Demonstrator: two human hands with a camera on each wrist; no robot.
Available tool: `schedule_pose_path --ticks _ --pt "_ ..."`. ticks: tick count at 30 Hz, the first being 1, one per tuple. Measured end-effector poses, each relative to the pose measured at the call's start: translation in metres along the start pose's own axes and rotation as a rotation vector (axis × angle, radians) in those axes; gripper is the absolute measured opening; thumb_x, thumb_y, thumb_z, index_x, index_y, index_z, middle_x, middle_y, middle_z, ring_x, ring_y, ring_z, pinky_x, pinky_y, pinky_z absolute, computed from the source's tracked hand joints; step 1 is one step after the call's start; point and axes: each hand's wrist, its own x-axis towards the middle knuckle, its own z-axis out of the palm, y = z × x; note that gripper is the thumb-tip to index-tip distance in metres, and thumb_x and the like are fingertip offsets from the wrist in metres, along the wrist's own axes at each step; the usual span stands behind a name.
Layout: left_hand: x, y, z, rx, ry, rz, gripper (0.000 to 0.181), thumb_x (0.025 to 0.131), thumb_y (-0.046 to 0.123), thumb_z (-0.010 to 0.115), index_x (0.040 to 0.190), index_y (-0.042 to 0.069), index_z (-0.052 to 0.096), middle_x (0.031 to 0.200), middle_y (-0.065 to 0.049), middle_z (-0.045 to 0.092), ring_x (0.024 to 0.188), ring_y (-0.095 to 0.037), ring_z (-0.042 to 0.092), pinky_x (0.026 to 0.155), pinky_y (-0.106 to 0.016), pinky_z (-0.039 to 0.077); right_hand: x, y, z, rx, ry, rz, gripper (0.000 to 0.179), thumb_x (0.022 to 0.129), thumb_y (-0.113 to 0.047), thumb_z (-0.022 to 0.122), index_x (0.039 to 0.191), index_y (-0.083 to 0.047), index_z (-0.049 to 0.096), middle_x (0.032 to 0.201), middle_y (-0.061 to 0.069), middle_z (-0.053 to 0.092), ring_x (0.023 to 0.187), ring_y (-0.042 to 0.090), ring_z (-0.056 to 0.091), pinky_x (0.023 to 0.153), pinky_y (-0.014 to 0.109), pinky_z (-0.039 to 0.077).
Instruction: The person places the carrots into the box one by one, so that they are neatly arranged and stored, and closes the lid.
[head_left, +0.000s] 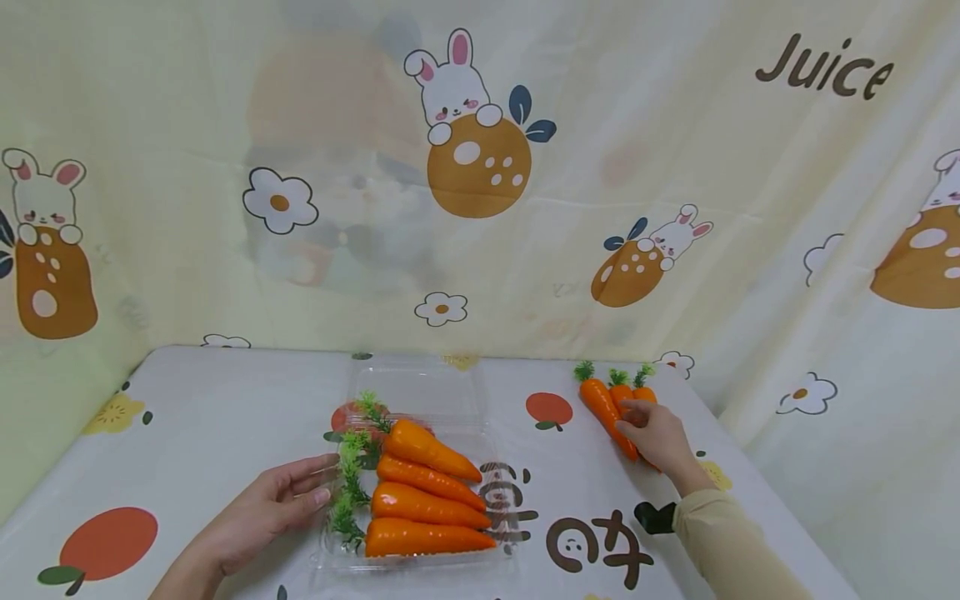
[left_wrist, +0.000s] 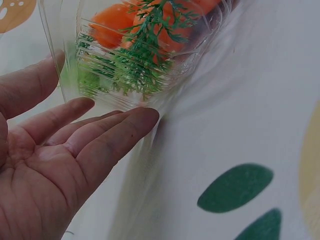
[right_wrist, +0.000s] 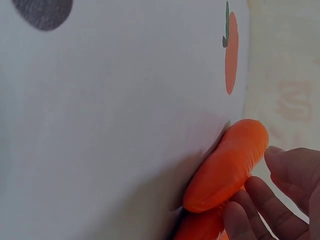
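Observation:
Several orange toy carrots (head_left: 427, 504) with green frilly tops (head_left: 351, 454) lie side by side in a clear plastic clamshell box (head_left: 420, 565), its lid (head_left: 416, 387) folded back. My left hand (head_left: 273, 504) is at the box's left side, fingers extended with the tips right at its ribbed wall (left_wrist: 125, 90), thumb apart from them near the rim. At the far right, my right hand (head_left: 656, 433) reaches over three more carrots (head_left: 600, 404). In the right wrist view, its thumb and loosely bent fingers meet the upper side of one carrot (right_wrist: 227, 167), not wrapped round it.
A white printed cloth (head_left: 225, 400) with fruit, flowers and lettering covers the table. Behind and at the sides hang pale curtains (head_left: 337, 125) with rabbit prints. The loose carrots lie near the table's back right edge.

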Motion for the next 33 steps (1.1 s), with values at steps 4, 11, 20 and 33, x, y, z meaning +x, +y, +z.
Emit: schedule_pose_path --ticks 4,11,20,33 --pt "0.000 0.000 0.000 0.003 0.001 0.007 0.071 0.103 0.029 0.063 0.155 -0.009 0.033 0.156 -0.032 0.040 0.139 -0.044 0.051 0.103 -0.048 0.055 0.001 0.000 0.001 0.002 0.004 0.011 0.048 0.099 -0.013 0.065 0.141 0.006 0.054 0.127 0.030 0.064 0.108 0.040 0.063 0.095 0.050 0.059" --pt "0.000 0.001 0.001 0.003 0.007 -0.007 0.071 0.102 0.030 0.063 0.155 -0.008 0.034 0.157 -0.032 0.039 0.139 -0.044 0.050 0.103 -0.048 0.054 0.002 -0.003 0.006 0.033 -0.011 0.030 0.049 0.099 -0.013 0.065 0.142 0.006 0.053 0.131 0.030 0.062 0.114 0.041 0.060 0.102 0.054 0.055" --pt "-0.001 0.001 0.000 -0.003 -0.003 0.007 0.071 0.103 0.029 0.063 0.155 -0.009 0.033 0.157 -0.032 0.039 0.140 -0.044 0.050 0.103 -0.047 0.054 0.004 -0.005 0.015 0.035 -0.032 -0.018 0.047 0.098 -0.012 0.066 0.140 0.005 0.056 0.132 0.027 0.064 0.116 0.040 0.061 0.103 0.053 0.054" --pt "-0.001 0.001 0.000 -0.003 0.003 0.007 0.071 0.102 0.030 0.063 0.155 -0.008 0.034 0.158 -0.032 0.038 0.141 -0.044 0.049 0.103 -0.046 0.055 0.003 -0.012 0.023 -0.033 -0.060 -0.011 0.047 0.095 -0.015 0.071 0.137 0.001 0.061 0.126 0.025 0.067 0.109 0.035 0.062 0.099 0.052 0.055"
